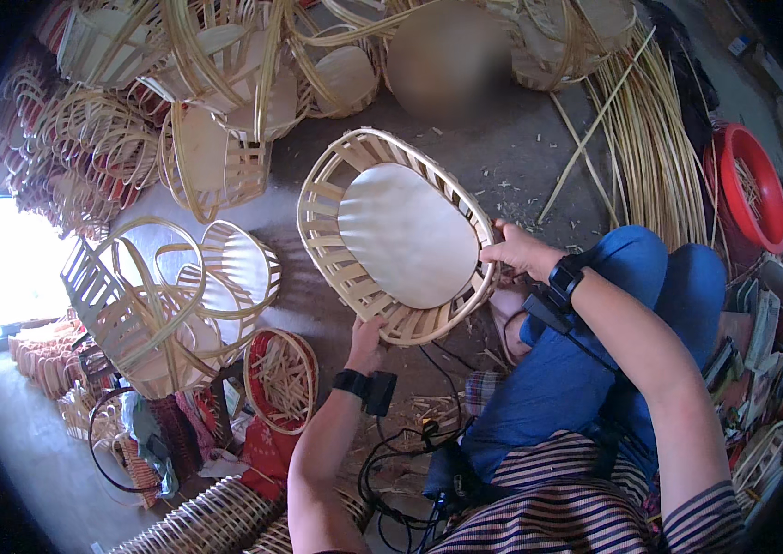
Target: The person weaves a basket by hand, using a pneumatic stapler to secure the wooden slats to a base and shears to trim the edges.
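Between my hands is an oval basket [405, 235] of pale wood strips with a smooth white base, tilted so its inside shows. My right hand [521, 251] grips the rim at its right side, thumb over the edge. At the lower rim, my left hand [369, 343] is closed round the strips, its fingers partly hidden behind the basket. No handle shows on this basket. Each wrist wears a dark band with a small black box.
Handled baskets [216, 162] crowd the far left, with more standing at left [146, 314]. A red-rimmed basket [282, 379] of wood scraps sits near my left forearm. Long thin canes [655, 138] lie at far right beside a red basin [750, 185]. Black cables [391, 462] trail by my lap.
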The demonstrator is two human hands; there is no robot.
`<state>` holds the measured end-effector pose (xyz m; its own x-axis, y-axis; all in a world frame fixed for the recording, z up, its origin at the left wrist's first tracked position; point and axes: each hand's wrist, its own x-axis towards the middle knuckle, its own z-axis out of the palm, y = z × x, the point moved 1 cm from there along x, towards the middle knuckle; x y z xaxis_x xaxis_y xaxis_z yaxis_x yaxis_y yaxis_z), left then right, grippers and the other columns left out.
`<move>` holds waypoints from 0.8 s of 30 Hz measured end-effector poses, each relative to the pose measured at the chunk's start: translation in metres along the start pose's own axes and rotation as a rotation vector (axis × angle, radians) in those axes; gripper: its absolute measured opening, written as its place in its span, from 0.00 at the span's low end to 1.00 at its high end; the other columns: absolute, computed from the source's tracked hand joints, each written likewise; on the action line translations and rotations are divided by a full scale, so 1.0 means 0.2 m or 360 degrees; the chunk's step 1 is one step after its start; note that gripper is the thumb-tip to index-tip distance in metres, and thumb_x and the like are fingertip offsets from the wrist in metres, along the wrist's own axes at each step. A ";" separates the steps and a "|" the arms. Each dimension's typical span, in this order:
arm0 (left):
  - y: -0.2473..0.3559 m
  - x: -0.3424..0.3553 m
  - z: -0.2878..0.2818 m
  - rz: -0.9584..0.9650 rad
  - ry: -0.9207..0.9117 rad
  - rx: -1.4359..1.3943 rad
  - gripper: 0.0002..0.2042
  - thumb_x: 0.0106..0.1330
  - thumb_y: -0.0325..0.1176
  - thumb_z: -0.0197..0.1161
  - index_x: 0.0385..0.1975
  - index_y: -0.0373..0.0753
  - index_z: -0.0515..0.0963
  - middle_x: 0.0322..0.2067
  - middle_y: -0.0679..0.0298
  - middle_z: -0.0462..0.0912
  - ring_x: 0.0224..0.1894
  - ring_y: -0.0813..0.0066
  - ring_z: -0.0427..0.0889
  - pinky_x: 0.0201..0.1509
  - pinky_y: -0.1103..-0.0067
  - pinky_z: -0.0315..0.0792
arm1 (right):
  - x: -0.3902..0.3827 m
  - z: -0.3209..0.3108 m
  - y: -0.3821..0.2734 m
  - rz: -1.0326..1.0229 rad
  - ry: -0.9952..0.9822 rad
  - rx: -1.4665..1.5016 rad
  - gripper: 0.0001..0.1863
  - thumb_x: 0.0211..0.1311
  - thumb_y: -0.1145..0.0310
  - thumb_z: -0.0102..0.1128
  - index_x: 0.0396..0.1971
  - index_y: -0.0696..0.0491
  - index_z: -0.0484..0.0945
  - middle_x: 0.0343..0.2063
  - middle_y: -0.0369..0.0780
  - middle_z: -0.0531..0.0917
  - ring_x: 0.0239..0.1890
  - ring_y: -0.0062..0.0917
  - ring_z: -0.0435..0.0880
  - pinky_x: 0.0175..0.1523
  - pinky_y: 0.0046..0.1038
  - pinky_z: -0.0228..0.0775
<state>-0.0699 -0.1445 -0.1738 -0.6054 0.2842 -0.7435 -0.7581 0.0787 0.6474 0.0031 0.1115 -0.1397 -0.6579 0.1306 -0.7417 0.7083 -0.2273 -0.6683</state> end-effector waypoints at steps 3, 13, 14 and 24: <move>-0.05 0.07 0.03 -0.0067 0.0038 0.0130 0.15 0.47 0.22 0.43 0.38 0.34 0.62 0.31 0.59 0.69 0.28 0.68 0.73 0.27 0.76 0.72 | -0.07 -0.07 -0.05 -0.0200 0.0300 -0.0336 0.34 0.41 0.64 0.53 0.49 0.57 0.51 0.41 0.46 0.64 0.41 0.28 0.67 0.36 0.27 0.66; -0.10 0.16 -0.17 -0.0305 0.0009 0.0218 0.16 0.52 0.37 0.46 0.37 0.33 0.65 0.32 0.59 0.70 0.33 0.65 0.70 0.34 0.74 0.67 | -1.05 -0.68 -0.06 -0.0576 0.0463 0.0516 0.17 0.53 0.65 0.45 0.42 0.55 0.63 0.36 0.39 0.71 0.38 0.23 0.71 0.40 0.25 0.65; -0.06 0.20 -0.14 -0.0350 -0.0095 0.0291 0.16 0.52 0.37 0.46 0.37 0.33 0.65 0.32 0.59 0.70 0.33 0.65 0.70 0.34 0.74 0.67 | -1.18 -0.72 -0.01 -0.0586 0.0632 0.0561 0.16 0.53 0.65 0.45 0.41 0.55 0.64 0.36 0.39 0.72 0.37 0.22 0.71 0.39 0.25 0.66; 0.25 0.26 0.42 0.0138 -0.0421 0.1002 0.17 0.53 0.38 0.45 0.40 0.33 0.62 0.35 0.59 0.68 0.35 0.65 0.69 0.35 0.73 0.67 | -1.75 -0.83 0.66 -0.0655 0.1388 0.1211 0.15 0.51 0.63 0.47 0.36 0.56 0.66 0.32 0.39 0.73 0.32 0.22 0.73 0.37 0.25 0.68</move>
<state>-0.1190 -0.0452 -0.1658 -0.5172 0.5322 -0.6703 -0.3756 0.5626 0.7365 0.3695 0.1956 0.0217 -0.1990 0.8607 -0.4685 -0.0334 -0.4838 -0.8746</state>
